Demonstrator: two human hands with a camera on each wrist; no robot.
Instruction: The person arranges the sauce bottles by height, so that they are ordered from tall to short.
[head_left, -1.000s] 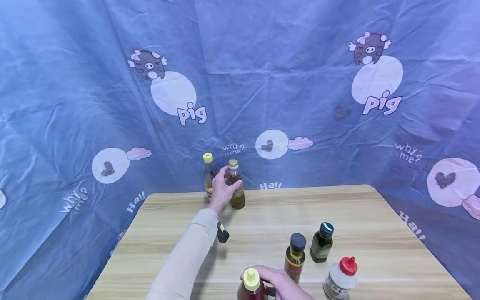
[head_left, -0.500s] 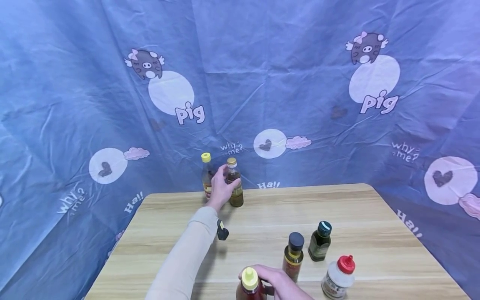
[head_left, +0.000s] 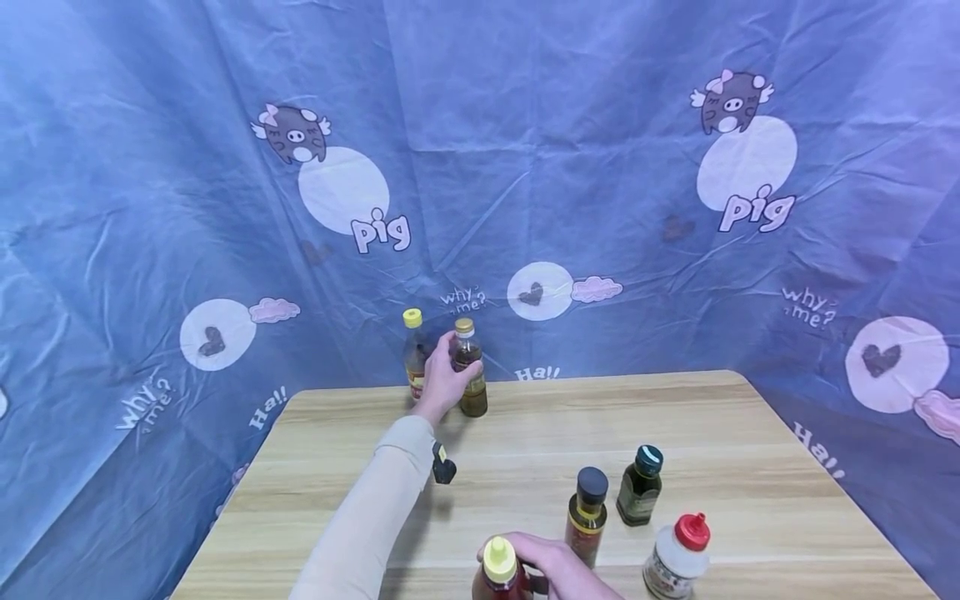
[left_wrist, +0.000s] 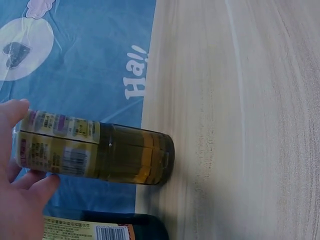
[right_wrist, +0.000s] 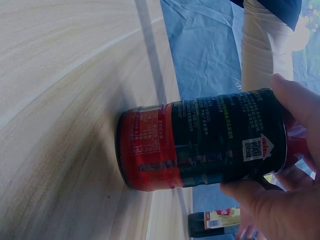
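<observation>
At the back of the table, my left hand (head_left: 444, 377) grips a bottle of brownish liquid with a gold cap (head_left: 472, 398); in the left wrist view its label faces the camera and its base is at the tabletop. Just left of it stands a yellow-capped bottle (head_left: 413, 358), partly hidden by the hand. Near the front edge, my right hand (head_left: 551, 562) holds a red squeeze bottle with a yellow nozzle cap (head_left: 498, 562). The right wrist view shows that bottle's dark label and red lower part (right_wrist: 200, 142), with fingers and thumb around its upper end.
To the right of my right hand stand a dark-capped sauce bottle (head_left: 587, 521), a small dark green bottle (head_left: 639, 492) and a white bottle with a red nozzle cap (head_left: 675, 562). A blue patterned cloth (head_left: 630, 192) hangs behind and beside the wooden table (head_left: 540, 450).
The view shifts slightly. Both hands keep their places and their grips on the bottles.
</observation>
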